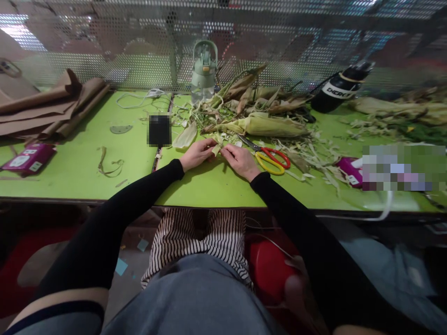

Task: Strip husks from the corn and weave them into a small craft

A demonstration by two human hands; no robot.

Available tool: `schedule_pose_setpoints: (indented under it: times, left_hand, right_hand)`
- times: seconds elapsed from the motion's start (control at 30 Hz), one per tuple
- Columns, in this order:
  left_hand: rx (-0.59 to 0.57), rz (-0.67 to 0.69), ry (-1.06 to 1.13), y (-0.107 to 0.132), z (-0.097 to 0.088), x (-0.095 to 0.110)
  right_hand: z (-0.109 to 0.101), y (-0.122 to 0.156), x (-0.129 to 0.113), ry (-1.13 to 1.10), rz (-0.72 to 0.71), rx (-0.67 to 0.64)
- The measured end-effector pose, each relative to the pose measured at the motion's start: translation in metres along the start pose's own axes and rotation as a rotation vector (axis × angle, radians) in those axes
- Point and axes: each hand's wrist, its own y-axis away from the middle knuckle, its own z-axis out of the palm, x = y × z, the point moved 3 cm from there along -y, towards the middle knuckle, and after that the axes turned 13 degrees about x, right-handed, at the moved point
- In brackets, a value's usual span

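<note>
My left hand (197, 153) and my right hand (240, 160) rest on the green table (209, 184), fingers pinched from both sides on a small pale strip of corn husk (217, 148) between them. Just behind lies a corn cob in its husk (265, 125), with a pile of dry husks (251, 95) further back. Scissors with red and yellow handles (270, 158) lie immediately right of my right hand.
A pale green water bottle (203, 70) stands at the back by the mesh wall. A black bottle (340, 88) lies at the back right. Brown paper (49, 109) is stacked at the left, a magenta packet (30, 158) below it. Husk scraps litter the right side.
</note>
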Motion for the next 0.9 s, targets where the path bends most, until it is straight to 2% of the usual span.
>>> schedule_pose_setpoints:
  times: [0.7, 0.9]
  left_hand:
    - [-0.006, 0.01, 0.035, -0.0017, 0.0003, -0.0014]
    - [0.007, 0.077, -0.031, -0.0003, -0.0008, 0.0013]
  right_hand:
    - [-0.0001, -0.0029, 0.0039, 0.002, -0.023, -0.015]
    - [0.0009, -0.0016, -0.0021, -0.002, -0.054, -0.024]
